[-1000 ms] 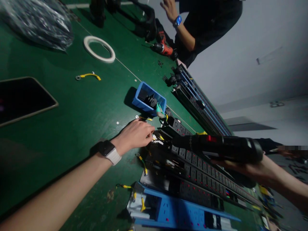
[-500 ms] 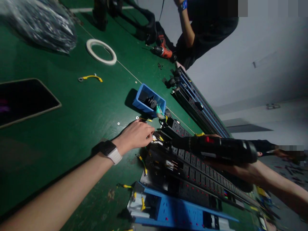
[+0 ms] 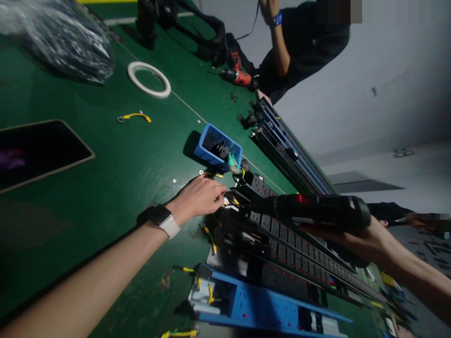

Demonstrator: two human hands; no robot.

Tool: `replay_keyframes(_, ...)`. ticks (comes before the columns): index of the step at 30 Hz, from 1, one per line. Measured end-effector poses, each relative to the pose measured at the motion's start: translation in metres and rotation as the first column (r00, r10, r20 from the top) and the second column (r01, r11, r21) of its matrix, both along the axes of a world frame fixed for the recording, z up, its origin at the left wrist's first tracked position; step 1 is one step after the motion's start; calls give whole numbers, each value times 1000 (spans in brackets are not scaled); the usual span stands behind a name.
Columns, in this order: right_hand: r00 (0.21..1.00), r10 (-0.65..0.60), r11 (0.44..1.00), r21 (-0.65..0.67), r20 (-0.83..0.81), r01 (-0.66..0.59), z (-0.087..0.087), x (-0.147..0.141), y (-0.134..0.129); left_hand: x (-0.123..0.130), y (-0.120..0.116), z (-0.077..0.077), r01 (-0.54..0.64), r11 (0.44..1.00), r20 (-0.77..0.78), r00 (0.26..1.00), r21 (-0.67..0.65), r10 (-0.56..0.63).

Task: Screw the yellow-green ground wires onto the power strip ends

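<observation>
My left hand (image 3: 201,196), a watch on its wrist, has its fingers pinched together at the near end of a black power strip (image 3: 278,226). What the fingertips hold is hidden. My right hand (image 3: 355,239) is closed around a black power drill (image 3: 317,212), which lies level over the strips with its front end pointing left at the strip's end, close to my left fingers. Short yellow wires show there. A yellow-green wire with ring ends (image 3: 210,239) hangs just below my left hand. Beneath lies a blue power strip (image 3: 264,305) with yellow wires at its end.
A blue bin (image 3: 207,154) with black parts and a green-handled tool stands beyond my left hand. Small washers (image 3: 174,180), a tape roll (image 3: 132,77), a phone (image 3: 42,152) and a plastic-wrapped bundle (image 3: 70,44) lie left. A co-worker (image 3: 299,51) sits behind an orange drill (image 3: 239,76).
The rear of the drill has risen a little and shifted slightly left with my right hand. My left hand stays pinched at the strip's end.
</observation>
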State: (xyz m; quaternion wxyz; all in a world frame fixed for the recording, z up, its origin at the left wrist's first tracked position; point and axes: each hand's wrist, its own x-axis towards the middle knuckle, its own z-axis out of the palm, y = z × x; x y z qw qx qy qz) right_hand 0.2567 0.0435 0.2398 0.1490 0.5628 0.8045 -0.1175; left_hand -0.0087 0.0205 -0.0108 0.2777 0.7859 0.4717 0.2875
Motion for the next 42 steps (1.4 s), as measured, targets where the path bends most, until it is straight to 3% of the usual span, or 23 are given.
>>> replay_keyframes(2, 1000, -10, 999, 44, 27, 9, 1, -1, 2, 0, 0, 1, 1, 1000, -4, 1000, 10, -1)
replay_keyframes(9, 998, -59, 998, -34, 28, 60, 0, -6, 11, -1, -1, 2, 6, 1000, -38, 999, 22, -5)
replay_keyframes(15, 956, -209, 947, 286, 207, 145, -16, -15, 7, 1, 1, -2, -7, 1000, -39, 999, 25, 8)
replay_keyframes(19, 910, -176, 901, 435, 375, -5, -27, -18, -5, 2, 1, -5, -6, 999, -29, 1000, 35, 7)
replay_keyframes(24, 819, -205, 855, 505, 536, -116, -28, -26, -17, 2, 1, -7, -12, 998, -1, 1000, 54, 12)
replay_keyframes(29, 823, -210, 816, 558, 528, -149, -27, -43, -24, 1, 3, -5, -17, 999, -44, 999, 37, 18)
replay_keyframes(32, 815, -221, 850, 516, 536, -109, -24, -55, -21, -1, 3, -3, 3, 999, -64, 998, 41, 0)
replay_keyframes(36, 849, -137, 884, 450, 510, -128, -19, -64, -9, -4, 0, 3, 24, 1000, -40, 999, 1, -24)
replay_keyframes(39, 889, -77, 878, 453, 450, -153, -17, -62, -5, -5, -2, 4, 1, 1000, -19, 1000, -20, -1)
replay_keyframes(42, 927, 4, 850, 487, 374, -200, -17, -59, -14, -4, -1, 2, 15, 1000, -93, 996, 27, -12)
